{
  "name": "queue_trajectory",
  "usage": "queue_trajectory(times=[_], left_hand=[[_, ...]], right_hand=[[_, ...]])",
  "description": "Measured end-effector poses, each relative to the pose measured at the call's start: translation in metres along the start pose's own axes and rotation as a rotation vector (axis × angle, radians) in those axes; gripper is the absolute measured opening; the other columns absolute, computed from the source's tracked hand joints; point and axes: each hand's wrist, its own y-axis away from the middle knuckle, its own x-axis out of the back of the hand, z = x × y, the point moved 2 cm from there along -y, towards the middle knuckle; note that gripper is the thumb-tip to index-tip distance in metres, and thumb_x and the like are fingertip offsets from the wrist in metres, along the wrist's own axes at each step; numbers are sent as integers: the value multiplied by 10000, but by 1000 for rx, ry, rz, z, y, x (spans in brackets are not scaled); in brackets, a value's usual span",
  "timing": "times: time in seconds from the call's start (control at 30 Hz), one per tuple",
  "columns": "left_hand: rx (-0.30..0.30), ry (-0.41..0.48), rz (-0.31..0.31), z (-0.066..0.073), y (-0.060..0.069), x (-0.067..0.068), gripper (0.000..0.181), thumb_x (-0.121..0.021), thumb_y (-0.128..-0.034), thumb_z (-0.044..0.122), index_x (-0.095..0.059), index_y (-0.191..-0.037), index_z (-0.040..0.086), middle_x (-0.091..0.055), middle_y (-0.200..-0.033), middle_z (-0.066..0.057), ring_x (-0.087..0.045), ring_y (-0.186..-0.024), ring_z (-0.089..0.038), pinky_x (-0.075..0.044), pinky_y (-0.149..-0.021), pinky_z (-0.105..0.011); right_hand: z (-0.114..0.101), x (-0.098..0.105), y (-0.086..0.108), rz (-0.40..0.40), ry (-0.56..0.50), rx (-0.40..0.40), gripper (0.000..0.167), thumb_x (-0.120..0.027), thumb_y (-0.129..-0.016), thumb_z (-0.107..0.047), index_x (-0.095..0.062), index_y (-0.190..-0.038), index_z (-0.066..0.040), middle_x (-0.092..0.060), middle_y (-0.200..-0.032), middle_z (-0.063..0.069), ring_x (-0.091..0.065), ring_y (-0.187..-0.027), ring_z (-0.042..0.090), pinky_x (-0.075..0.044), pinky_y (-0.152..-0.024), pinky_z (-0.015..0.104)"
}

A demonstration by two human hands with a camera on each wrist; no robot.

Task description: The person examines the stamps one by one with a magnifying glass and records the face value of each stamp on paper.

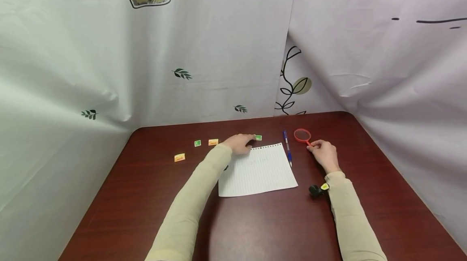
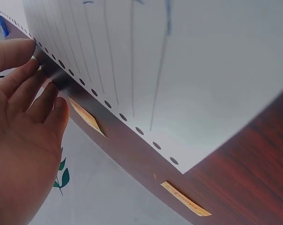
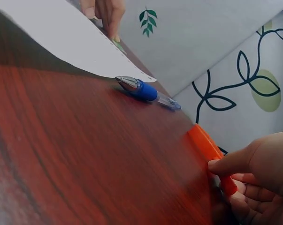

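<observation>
My left hand [image 1: 238, 143] reaches over the top edge of a lined sheet of paper [image 1: 257, 176], its fingertips at a small green stamp [image 1: 258, 137] on the table. In the left wrist view the fingers of the left hand [image 2: 28, 108] extend beside the paper's punched edge. My right hand [image 1: 325, 155] pinches the handle of a red magnifying glass [image 1: 308, 142] between thumb and fingers. Its round lens lies low over the table, at the back right. In the right wrist view the magnifying glass [image 3: 204, 143] is seen edge-on, with fingers round its handle.
A blue pen [image 1: 287, 147] lies between the paper and the magnifying glass. Left of the paper are another green stamp [image 1: 198, 143] and two orange stamps, one nearer [image 1: 180, 157] and one farther [image 1: 213, 142]. A small black object [image 1: 315, 190] sits by the right wrist.
</observation>
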Motion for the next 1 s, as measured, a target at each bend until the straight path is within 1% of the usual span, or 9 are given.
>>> queue_trajectory(times=[0.23,0.43,0.53,0.67,0.73,0.83,0.93,0.97,1.0], left_hand=[[-5,8,1,2,3,3,463,-521,-1044,214,-488,-1500,141,-532,-1479,-75,-540,-1310,-233,-438,-1074,-401],[12,12,25,2,2,1,438,-517,-1047,191,-505,-1483,154,-537,-1475,-59,-524,-1329,-220,-424,-1089,-391],[24,8,31,2,3,0,468,-498,-1047,161,-469,-1513,138,-471,-1537,-60,-448,-1405,-223,-376,-1133,-389],[37,5,37,2,7,2,498,-467,-1045,117,-429,-1541,123,-365,-1607,-56,-333,-1478,-231,-301,-1180,-384],[32,3,44,1,10,4,495,-456,-1046,104,-432,-1540,126,-359,-1611,-52,-317,-1486,-226,-275,-1191,-368],[16,-13,66,-2,15,10,496,-446,-1053,98,-417,-1547,122,-374,-1601,-62,-327,-1481,-214,-232,-1203,-325],[5,-33,105,-9,20,16,481,-455,-1058,103,-423,-1539,99,-392,-1589,-80,-341,-1474,-210,-188,-1213,-304],[5,-47,120,-12,23,18,453,-465,-1059,113,-464,-1512,90,-399,-1584,-83,-341,-1475,-215,-185,-1215,-313],[11,-56,136,-15,25,20,446,-473,-1062,128,-471,-1506,80,-402,-1581,-91,-337,-1477,-223,-179,-1218,-323]], right_hand=[[1,0,1,-23,-6,-13,309,-727,-943,-217,-706,-1042,75,-675,-818,150,-561,-677,234,-426,-603,324],[1,0,2,-26,-15,-20,363,-739,-933,-297,-718,-1033,52,-674,-839,144,-551,-712,229,-423,-618,313],[2,0,3,-31,-25,-26,381,-740,-930,-317,-719,-1044,46,-679,-860,149,-556,-741,237,-425,-638,314],[4,-1,4,-45,-33,-26,412,-733,-934,-354,-723,-1063,37,-700,-905,163,-575,-778,250,-441,-670,322],[6,0,5,-47,-36,-25,437,-723,-939,-380,-724,-1077,34,-706,-920,162,-581,-786,250,-449,-680,328],[7,2,6,-46,-51,-25,462,-707,-947,-408,-722,-1098,28,-718,-910,150,-594,-780,243,-461,-685,334],[6,5,5,-38,-65,-23,464,-697,-953,-414,-716,-1110,23,-721,-879,127,-598,-765,229,-464,-680,332],[5,6,4,-35,-71,-20,462,-693,-956,-410,-712,-1114,24,-721,-869,120,-595,-758,224,-463,-674,330],[4,6,4,-26,-75,-20,450,-695,-957,-399,-712,-1111,23,-719,-860,114,-591,-752,222,-459,-671,330]])
